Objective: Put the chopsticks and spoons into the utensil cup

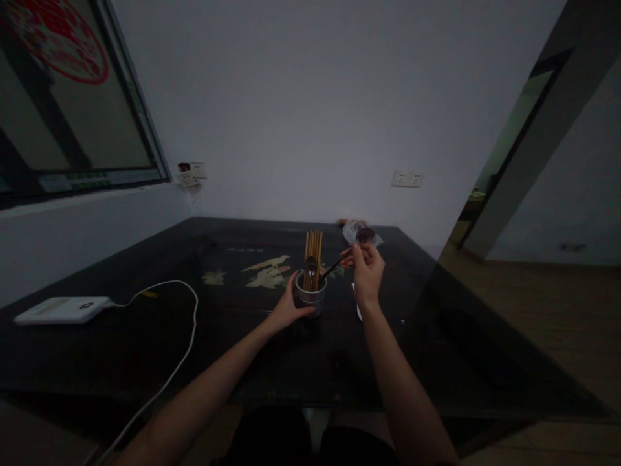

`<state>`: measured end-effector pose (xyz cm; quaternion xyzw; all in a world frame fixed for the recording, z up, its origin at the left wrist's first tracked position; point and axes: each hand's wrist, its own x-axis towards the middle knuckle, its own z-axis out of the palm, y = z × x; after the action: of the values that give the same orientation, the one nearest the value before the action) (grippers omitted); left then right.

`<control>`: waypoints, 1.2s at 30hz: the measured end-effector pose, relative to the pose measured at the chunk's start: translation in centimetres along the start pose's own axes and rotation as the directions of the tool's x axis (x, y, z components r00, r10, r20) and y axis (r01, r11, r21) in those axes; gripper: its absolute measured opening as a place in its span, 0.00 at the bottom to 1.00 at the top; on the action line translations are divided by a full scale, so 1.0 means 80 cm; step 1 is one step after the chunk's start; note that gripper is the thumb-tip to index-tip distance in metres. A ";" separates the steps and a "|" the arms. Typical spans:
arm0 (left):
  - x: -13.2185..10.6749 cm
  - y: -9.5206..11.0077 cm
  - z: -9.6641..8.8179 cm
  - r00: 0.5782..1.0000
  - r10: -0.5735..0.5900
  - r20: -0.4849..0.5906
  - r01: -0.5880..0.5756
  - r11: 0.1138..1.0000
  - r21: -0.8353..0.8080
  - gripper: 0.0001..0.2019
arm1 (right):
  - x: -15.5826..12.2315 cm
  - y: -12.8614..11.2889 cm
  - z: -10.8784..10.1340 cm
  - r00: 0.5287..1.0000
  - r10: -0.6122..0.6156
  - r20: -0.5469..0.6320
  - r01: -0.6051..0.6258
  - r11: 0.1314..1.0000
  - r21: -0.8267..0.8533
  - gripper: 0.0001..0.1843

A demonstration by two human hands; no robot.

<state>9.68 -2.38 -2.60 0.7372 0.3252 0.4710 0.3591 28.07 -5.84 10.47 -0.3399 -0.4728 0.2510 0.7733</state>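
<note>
A grey metal utensil holder [310,299] stands on the dark table, with several wooden chopsticks [314,243] upright in it. Among the chopsticks a metal spoon [311,264] shows its bowl end up. My left hand [288,307] is wrapped round the holder's left and near side. To the right of it, my right hand [366,266] pinches a long-handled spoon with a dark round bowl [365,235]. The spoon's thin handle slants down to the left, its end at the holder's mouth. A white object [358,303], partly hidden by my right wrist, lies on the table.
Behind my right hand a clear plastic bag [350,231] lies near the wall. At the left, a white power bank [63,310] has a white cable [195,314] running off the near edge. Pale leaf patterns mark the dark tabletop [233,362]. Sockets [407,179] are on the wall.
</note>
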 end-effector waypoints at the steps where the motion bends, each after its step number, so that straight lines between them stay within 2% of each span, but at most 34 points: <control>1: 0.000 -0.001 0.000 1.000 0.005 0.012 -0.005 1.000 -0.009 0.53 | -0.003 0.007 0.003 1.000 0.017 0.013 -0.017 1.000 0.004 0.15; 7: -0.001 -0.003 0.000 0.997 -0.022 0.074 0.026 0.998 -0.053 0.47 | -0.019 0.038 0.008 0.994 0.104 0.031 -0.105 0.994 0.025 0.16; 12: -0.002 -0.003 -0.001 0.995 -0.052 0.085 0.056 0.997 -0.048 0.44 | -0.026 0.043 0.013 0.987 0.146 0.069 -0.149 0.988 0.036 0.13; 17: 0.000 0.004 0.000 0.994 -0.084 0.069 0.087 0.995 -0.052 0.42 | -0.035 0.050 0.019 0.977 0.165 0.134 -0.161 0.986 -0.040 0.12; 21: 0.001 0.002 0.000 0.990 -0.128 0.057 0.131 0.990 -0.061 0.43 | -0.037 0.059 0.017 0.978 0.140 0.152 -0.117 0.981 -0.155 0.14; 24: 0.001 -0.006 0.000 0.991 -0.130 0.044 0.133 0.989 -0.071 0.44 | -0.037 0.062 0.014 0.984 0.081 0.156 -0.038 0.964 -0.264 0.13; 27: 0.001 -0.010 -0.001 0.992 -0.119 0.050 0.122 0.990 -0.076 0.43 | -0.038 0.063 0.012 0.987 0.067 0.145 -0.013 0.939 -0.344 0.11; 36: 0.000 0.006 -0.002 0.991 -0.118 0.067 0.123 0.990 -0.066 0.42 | -0.037 0.064 0.011 0.981 0.088 0.172 -0.012 0.916 -0.400 0.09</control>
<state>9.61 -2.64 -2.14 0.7177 0.3409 0.4360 0.4226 25.66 -4.39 5.19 -0.4768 -0.5753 0.2003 0.6337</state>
